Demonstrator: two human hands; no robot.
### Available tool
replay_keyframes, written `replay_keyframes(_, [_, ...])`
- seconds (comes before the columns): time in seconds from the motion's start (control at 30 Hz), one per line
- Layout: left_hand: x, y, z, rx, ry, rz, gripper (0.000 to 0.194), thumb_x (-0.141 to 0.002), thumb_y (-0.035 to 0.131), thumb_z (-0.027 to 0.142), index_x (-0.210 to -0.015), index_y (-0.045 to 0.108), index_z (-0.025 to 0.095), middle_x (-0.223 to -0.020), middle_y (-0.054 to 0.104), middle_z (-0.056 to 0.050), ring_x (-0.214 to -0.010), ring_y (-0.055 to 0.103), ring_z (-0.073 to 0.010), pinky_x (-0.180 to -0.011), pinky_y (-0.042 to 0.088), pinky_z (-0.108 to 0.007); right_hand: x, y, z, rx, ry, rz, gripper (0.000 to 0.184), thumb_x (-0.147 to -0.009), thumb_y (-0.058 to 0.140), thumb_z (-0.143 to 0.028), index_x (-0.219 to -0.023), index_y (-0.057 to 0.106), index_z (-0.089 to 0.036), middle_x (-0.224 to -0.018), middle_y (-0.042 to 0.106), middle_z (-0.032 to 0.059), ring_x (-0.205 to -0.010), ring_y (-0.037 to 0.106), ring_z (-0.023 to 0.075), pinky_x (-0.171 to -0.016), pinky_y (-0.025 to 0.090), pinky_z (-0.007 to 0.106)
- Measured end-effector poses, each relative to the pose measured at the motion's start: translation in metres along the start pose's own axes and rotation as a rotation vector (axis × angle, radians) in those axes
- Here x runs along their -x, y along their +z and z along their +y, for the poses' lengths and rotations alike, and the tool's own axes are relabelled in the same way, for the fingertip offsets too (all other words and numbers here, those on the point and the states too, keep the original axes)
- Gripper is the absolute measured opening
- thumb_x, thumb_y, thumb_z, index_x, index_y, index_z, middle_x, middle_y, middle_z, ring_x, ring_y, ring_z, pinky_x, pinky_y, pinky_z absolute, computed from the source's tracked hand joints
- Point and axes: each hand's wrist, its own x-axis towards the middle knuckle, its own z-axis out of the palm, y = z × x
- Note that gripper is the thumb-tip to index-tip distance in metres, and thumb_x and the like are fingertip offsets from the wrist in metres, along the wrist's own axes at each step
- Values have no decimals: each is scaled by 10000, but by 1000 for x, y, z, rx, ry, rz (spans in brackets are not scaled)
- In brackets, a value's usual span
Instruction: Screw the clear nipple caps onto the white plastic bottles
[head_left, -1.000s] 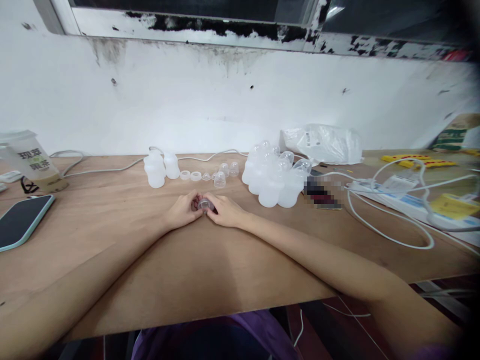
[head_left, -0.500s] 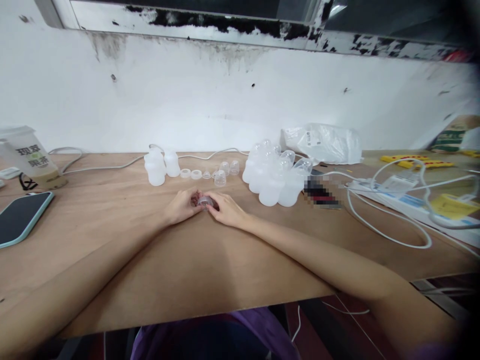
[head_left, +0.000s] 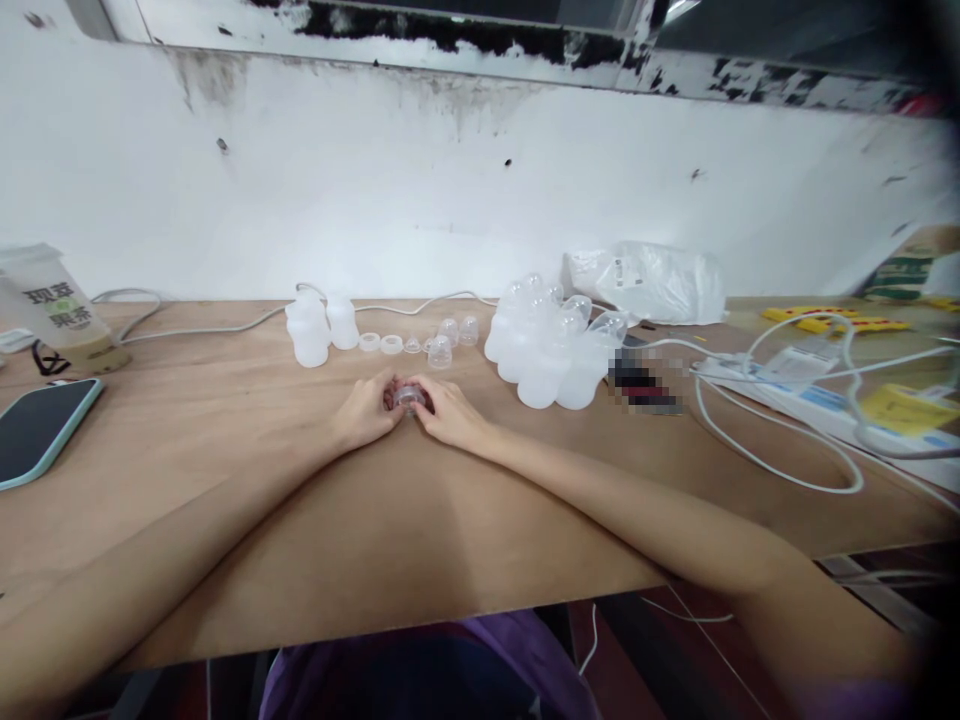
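Between my two hands, low over the table, is a small translucent round bottle part [head_left: 409, 396], partly covered by fingers. My left hand [head_left: 373, 408] grips it from the left with curled fingers, and my right hand [head_left: 447, 411] closes on it from the right. Just beyond my hands lie white collar rings [head_left: 391, 345], a clear teat [head_left: 412, 345] and several clear dome caps [head_left: 440, 351]. Frosted white bottles [head_left: 309, 335] stand behind my left hand. A cluster of capped bottles [head_left: 544, 360] stands to the right.
A phone [head_left: 45, 430] and a drink cup [head_left: 64, 315] are on the left. A clear plastic bag [head_left: 649, 283] lies against the wall. On the right are a power strip [head_left: 817, 405], looping white cables [head_left: 780, 470] and yellow pieces [head_left: 832, 322]. The table's front edge runs below my forearms.
Both hands stay on the round part, which shows a little more between my fingers now. The whole view has shifted slightly.
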Motion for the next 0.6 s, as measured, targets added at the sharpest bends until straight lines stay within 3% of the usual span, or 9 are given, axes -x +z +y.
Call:
replay_keyframes(0.3, [-1, 4, 3, -45, 2, 36, 121, -663, 470, 160, -779, 443, 185, -680, 566, 9, -580, 518, -122, -525, 372, -227, -3, 3, -1, -15, 32, 16, 280, -761, 396, -103, -1032, 444, -156, -984, 575, 67, -887, 524, 162, -772, 377, 279])
replay_keyframes(0.47, [-3, 3, -9, 106, -63, 70, 152, -676, 529, 256, -785, 456, 180, -657, 575, 17, -601, 542, -122, -553, 408, -221, -3, 0, 3, -47, 43, 26, 243, -816, 373, -209, -1046, 444, -173, -889, 603, 40, -768, 557, 143, -717, 391, 263])
replay_keyframes(0.6, [-3, 2, -11, 178, -21, 50, 167, -738, 470, 312, -835, 476, 176, -667, 593, 10, -625, 555, -127, -591, 424, -233, -3, -1, 4, -37, 35, 86, 222, -837, 338, -225, -1005, 476, -181, -886, 608, 38, -766, 558, 135, -714, 387, 250])
